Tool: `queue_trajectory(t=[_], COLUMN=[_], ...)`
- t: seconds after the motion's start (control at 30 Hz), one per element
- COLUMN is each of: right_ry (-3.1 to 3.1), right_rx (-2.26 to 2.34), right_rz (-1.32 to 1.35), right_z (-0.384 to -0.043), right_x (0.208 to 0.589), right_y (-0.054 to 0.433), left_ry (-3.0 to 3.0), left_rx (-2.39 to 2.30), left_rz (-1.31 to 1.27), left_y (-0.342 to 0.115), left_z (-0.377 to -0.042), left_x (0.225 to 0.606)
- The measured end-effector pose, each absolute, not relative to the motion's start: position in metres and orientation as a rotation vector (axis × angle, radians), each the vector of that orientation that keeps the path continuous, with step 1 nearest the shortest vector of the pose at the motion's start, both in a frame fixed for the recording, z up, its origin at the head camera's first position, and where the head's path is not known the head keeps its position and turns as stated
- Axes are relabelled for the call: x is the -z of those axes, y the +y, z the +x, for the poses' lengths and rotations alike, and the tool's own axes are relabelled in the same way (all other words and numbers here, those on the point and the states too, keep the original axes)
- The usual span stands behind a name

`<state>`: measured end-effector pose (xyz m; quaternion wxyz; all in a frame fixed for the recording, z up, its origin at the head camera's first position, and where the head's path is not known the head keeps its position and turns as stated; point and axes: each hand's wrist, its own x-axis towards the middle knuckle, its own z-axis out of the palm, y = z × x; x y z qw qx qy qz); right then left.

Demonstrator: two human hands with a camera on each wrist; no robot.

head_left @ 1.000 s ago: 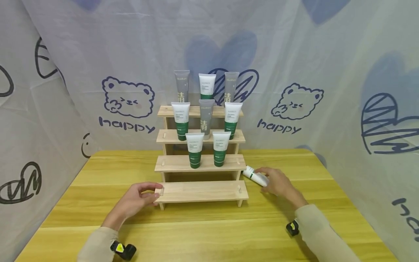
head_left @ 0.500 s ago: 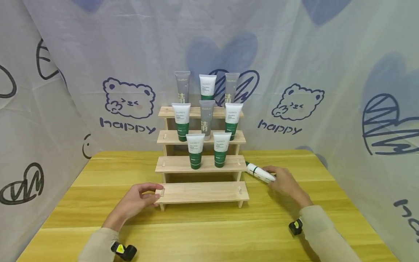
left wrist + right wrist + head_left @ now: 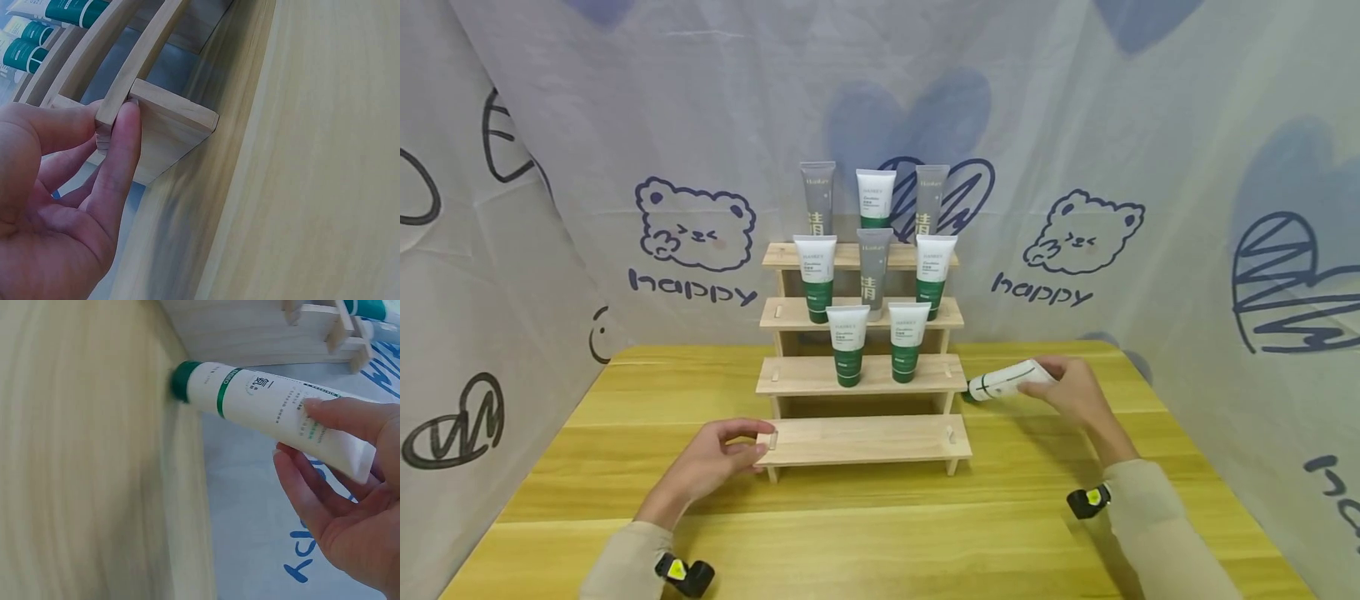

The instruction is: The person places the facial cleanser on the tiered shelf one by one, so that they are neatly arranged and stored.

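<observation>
My right hand point(image 3: 1071, 392) pinches a white squeeze tube point(image 3: 262, 406) with a green cap near its flat crimped end. The tube point(image 3: 1003, 381) slants down to the left, cap end low beside the right side of the wooden tiered stand point(image 3: 865, 442). With thumb and fingertips, my left hand point(image 3: 69, 187) grips the left end of the stand's lowest shelf board point(image 3: 140, 62). On the third step up from the table and the one below it stand white-and-green tubes point(image 3: 847, 346), with a grey tube point(image 3: 873, 271) between two of them. Grey and white tubes line the top step.
The stand rests on a yellow wood-grain table point(image 3: 880, 542). Behind and at both sides hangs a pale cloth point(image 3: 1060, 108) printed with bears, hearts and lettering. A small black device is strapped at each wrist.
My right hand has lifted the flat end of the tube and moved right and slightly back, turning the tube so its cap points left and down. My left hand stays at the shelf end.
</observation>
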<state>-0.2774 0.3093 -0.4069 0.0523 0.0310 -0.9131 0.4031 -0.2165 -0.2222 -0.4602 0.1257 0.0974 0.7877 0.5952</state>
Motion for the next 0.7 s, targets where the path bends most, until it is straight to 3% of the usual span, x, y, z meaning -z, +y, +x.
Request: queue_trajectory(t=[0.7], right_ry=[-2.625], right_rx=[-1.396], right_rz=[0.113], right_z=[-0.261], right_x=[0.365], right_y=[0.318], left_ry=[2.289], left_rx=[-1.735], left_rz=[0.276], left_y=[-0.222], left_z=[-0.216], left_x=[0.461])
